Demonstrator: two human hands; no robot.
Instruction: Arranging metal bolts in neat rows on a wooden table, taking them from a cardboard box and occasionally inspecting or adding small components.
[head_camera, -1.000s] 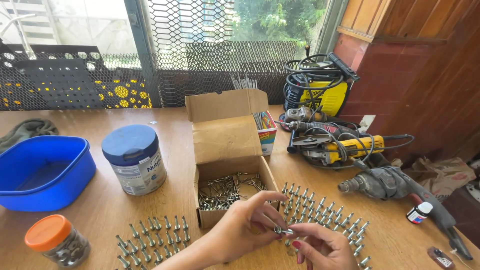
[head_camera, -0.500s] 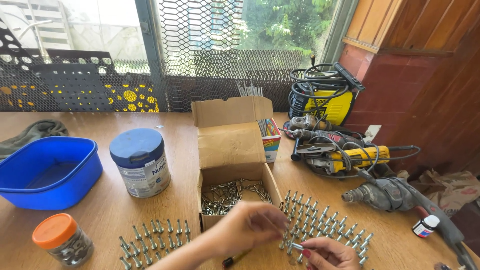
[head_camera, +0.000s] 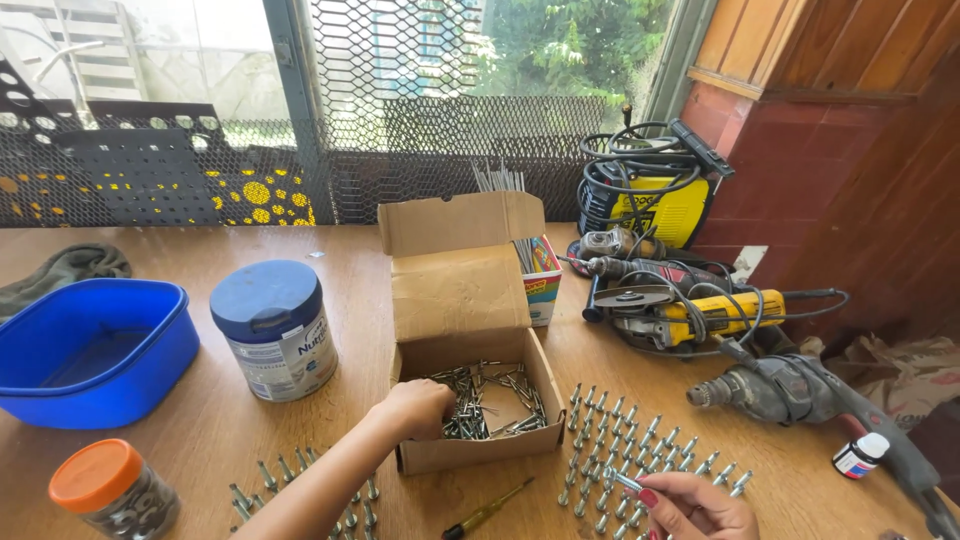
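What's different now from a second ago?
The left hand left the right hand and reached into the cardboard box of bolts. The right hand moved right, holding one bolt over the standing rows. Tin, blue tub, jar and tools stayed.

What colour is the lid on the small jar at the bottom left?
Orange; the small jar's lid shows in the head view.

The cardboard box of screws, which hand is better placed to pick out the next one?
Probably the left hand: it is already inside the cardboard box, on the loose screws. The right hand holds a screw by the rows.
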